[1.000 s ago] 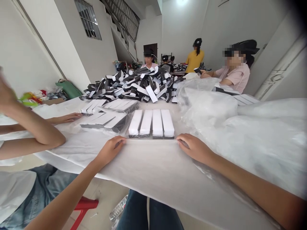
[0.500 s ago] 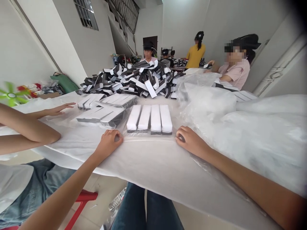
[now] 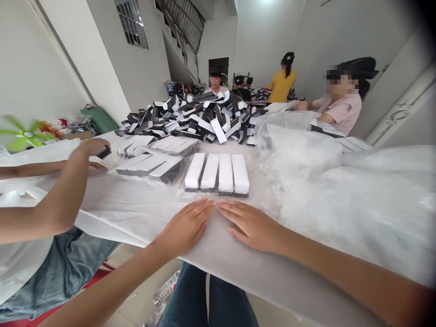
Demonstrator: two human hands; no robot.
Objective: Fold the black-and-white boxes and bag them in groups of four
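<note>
Your left hand (image 3: pixel 185 227) and your right hand (image 3: pixel 250 225) lie open and palm-down on the white plastic sheet (image 3: pixel 218 240), gripping nothing, with your fingertips almost meeting at the centre. Directly ahead of that near-meeting point, just beyond your fingertips, sit 4 white boxes (image 3: pixel 225 174) with dark undersides, side by side in 1 row. Their long axes run away from you, and neither hand is clearly nearer to them. Clear wrap (image 3: pixel 204 196) lies around their near end.

Farther left are 3 wrapped bundles of black-and-white boxes (image 3: pixel 173 146); you cannot count the boxes in them. Beyond these rises 1 loose heap of black-and-white boxes (image 3: pixel 190 116), too many to count. At your left, 1 co-worker's hand (image 3: pixel 91 147) pinches a small dark piece (image 3: pixel 104 153). Bunched plastic sheeting (image 3: pixel 299 152) fills your right side.
</note>
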